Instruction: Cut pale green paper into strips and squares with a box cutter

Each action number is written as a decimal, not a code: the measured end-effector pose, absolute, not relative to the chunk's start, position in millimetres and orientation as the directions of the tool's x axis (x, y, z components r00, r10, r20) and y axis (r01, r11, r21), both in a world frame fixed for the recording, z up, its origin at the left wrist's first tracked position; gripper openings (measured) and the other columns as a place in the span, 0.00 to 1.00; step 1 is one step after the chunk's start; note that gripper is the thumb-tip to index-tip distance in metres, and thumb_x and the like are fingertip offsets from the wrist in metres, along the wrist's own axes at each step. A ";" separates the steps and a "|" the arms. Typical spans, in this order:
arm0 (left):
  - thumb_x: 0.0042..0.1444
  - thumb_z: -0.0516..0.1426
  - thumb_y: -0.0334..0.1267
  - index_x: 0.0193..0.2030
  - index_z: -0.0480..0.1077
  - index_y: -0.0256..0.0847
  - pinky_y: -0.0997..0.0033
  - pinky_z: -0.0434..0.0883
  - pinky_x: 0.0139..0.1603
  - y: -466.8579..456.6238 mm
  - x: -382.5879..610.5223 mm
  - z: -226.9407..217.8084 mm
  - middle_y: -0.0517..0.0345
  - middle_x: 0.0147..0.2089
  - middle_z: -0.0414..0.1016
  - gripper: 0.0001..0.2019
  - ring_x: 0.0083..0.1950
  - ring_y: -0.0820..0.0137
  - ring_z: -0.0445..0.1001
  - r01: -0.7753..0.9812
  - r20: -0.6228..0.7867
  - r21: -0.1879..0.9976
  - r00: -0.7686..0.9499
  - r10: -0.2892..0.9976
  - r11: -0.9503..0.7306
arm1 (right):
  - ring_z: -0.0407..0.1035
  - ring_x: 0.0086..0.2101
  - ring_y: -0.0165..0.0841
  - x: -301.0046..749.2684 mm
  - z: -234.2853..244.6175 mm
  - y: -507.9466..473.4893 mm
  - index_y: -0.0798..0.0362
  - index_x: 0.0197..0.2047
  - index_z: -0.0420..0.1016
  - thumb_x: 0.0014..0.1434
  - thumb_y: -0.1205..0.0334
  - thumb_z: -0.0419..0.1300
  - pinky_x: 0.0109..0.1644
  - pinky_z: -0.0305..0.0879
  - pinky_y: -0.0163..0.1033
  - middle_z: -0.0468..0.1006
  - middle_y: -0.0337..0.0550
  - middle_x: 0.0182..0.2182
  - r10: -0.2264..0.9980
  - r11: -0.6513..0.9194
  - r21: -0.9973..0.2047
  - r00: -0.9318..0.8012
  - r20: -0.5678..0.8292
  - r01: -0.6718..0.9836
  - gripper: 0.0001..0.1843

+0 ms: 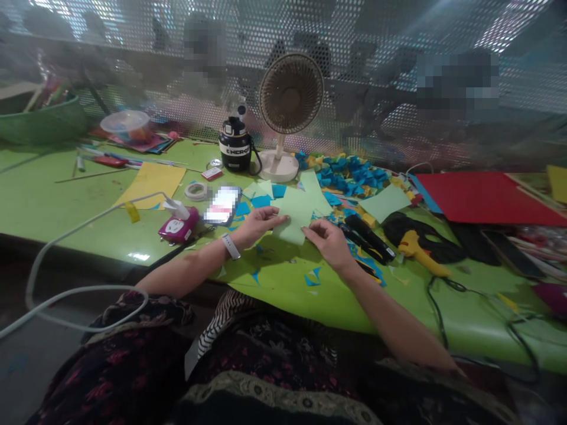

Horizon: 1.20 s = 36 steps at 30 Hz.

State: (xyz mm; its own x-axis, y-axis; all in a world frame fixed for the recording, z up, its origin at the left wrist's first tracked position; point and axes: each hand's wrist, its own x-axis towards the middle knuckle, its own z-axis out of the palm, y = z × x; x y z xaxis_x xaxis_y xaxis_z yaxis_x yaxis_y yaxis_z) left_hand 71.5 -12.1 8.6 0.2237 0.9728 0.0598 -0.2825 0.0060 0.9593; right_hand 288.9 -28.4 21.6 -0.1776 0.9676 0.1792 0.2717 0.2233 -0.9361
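A sheet of pale green paper (293, 213) is held up over the table between my two hands. My left hand (261, 224) pinches its left edge between thumb and fingers. On the lower right edge of the same sheet, my right hand (325, 239) closes with thumb and fingertips. Behind it lie another pale green piece (315, 192) and several blue paper pieces (261, 202). Small blue scraps (312, 277) are scattered on the table in front of my hands. A black stapler-like tool (368, 238) rests just right of my right hand.
A white fan (278, 166) and a black bottle (235, 147) stand at the back, beside a heap of blue and yellow pieces (352, 176). Left are a phone (222, 205), tape roll (196, 190) and purple power adapter (178, 226). Right lie a yellow glue gun (419, 252) and red sheets (491, 198).
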 end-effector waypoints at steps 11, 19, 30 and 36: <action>0.45 0.74 0.50 0.35 0.74 0.37 0.75 0.68 0.31 -13.1 69.0 10.7 0.61 0.30 0.77 0.22 0.29 0.76 0.73 -0.210 0.039 0.978 0.258 0.965 0.017 | 0.62 0.25 0.31 289.3 21.1 -26.5 0.49 0.27 0.70 0.45 0.33 0.72 0.29 0.62 0.38 0.70 0.35 0.22 0.973 0.199 -0.947 -0.166 0.160 0.252 0.28; 0.48 0.73 0.50 0.32 0.74 0.36 0.75 0.68 0.33 -13.5 68.4 12.3 0.62 0.29 0.74 0.19 0.29 0.78 0.70 -0.199 0.065 0.980 0.298 0.952 -0.004 | 0.63 0.25 0.31 289.0 25.4 -27.3 0.49 0.26 0.71 0.44 0.37 0.74 0.32 0.63 0.39 0.70 0.35 0.23 0.976 0.177 -0.958 -0.165 0.142 0.226 0.27; 0.48 0.72 0.49 0.29 0.72 0.37 0.74 0.67 0.31 -16.4 69.4 17.1 0.63 0.27 0.70 0.19 0.28 0.77 0.67 -0.165 0.041 0.986 0.264 0.964 0.003 | 0.66 0.26 0.32 289.5 22.1 -26.4 0.49 0.27 0.70 0.46 0.33 0.71 0.31 0.64 0.40 0.73 0.36 0.23 0.976 0.175 -0.954 -0.172 0.135 0.245 0.28; 0.49 0.72 0.48 0.28 0.71 0.38 0.73 0.67 0.31 -16.7 69.6 17.7 0.63 0.26 0.69 0.19 0.28 0.77 0.67 -0.166 0.046 0.986 0.272 0.961 0.000 | 0.65 0.26 0.32 289.5 23.0 -27.2 0.49 0.27 0.71 0.47 0.34 0.71 0.31 0.64 0.40 0.73 0.36 0.23 0.976 0.170 -0.955 -0.176 0.129 0.242 0.27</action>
State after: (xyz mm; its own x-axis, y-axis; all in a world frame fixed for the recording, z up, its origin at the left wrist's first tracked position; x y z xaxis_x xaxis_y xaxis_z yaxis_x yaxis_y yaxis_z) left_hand 69.6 -16.7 17.7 0.2721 0.9612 0.0456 -0.1662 0.0003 0.9861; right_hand 289.5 -27.2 23.0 -0.1765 0.9759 0.1286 0.2423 0.1697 -0.9552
